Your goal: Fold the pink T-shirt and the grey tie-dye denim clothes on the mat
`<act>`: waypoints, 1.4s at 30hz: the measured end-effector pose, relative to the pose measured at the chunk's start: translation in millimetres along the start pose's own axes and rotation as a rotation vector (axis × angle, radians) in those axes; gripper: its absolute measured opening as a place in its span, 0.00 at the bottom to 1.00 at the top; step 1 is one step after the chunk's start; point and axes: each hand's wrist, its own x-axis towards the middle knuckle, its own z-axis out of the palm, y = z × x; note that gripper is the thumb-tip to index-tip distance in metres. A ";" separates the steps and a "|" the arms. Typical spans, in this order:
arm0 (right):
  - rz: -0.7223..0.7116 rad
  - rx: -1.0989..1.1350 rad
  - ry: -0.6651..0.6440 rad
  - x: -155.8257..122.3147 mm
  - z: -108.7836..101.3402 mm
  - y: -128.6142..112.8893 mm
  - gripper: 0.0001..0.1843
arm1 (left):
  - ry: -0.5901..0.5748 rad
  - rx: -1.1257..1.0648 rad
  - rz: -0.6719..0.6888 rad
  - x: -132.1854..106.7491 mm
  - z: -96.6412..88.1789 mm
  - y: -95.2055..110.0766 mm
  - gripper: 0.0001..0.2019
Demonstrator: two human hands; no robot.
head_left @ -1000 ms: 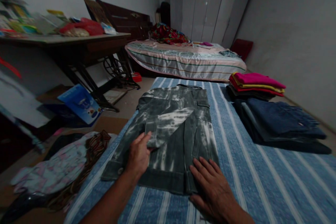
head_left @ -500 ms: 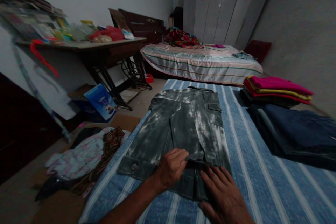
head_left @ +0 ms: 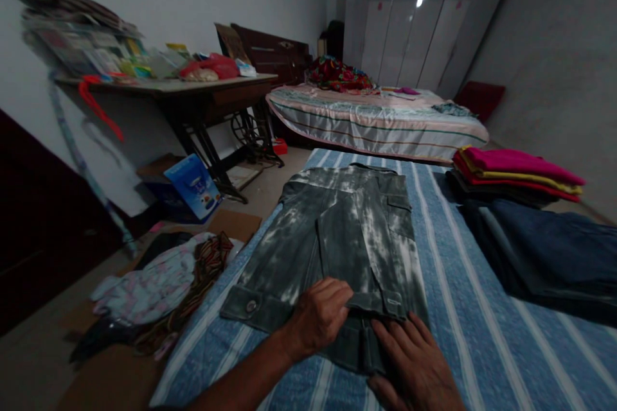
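A dark green denim jacket (head_left: 299,237) with whitish bleached patches lies partly folded on the blue-and-white striped bedspread (head_left: 448,308). One sleeve (head_left: 344,247) runs down over its body, the cuff end near both hands. My left hand (head_left: 321,311) is closed, its fingers pinching the edge of that cuff. Flat on the jacket's lower edge, just right of the cuff, rests my right hand (head_left: 409,356) with its fingers spread. A metal button (head_left: 251,306) shows at the hem's left corner.
Folded pink, yellow and red clothes (head_left: 520,167) and folded dark jeans (head_left: 544,244) are stacked at right. A sewing-machine table (head_left: 168,87) holding clutter stands at left. Below it are a blue box (head_left: 193,186) and a heap of cloth (head_left: 149,286). Another bed (head_left: 376,122) stands behind.
The cuff has come down flatter against the jacket's hem, and the dark gap beneath it has narrowed. Both hands keep nearly the same places. The camera view has shifted slightly.
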 end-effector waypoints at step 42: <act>0.091 0.064 -0.094 1.4 -0.5 -3.2 0.37 | 0.090 -0.072 -0.020 28.4 6.9 12.3 0.11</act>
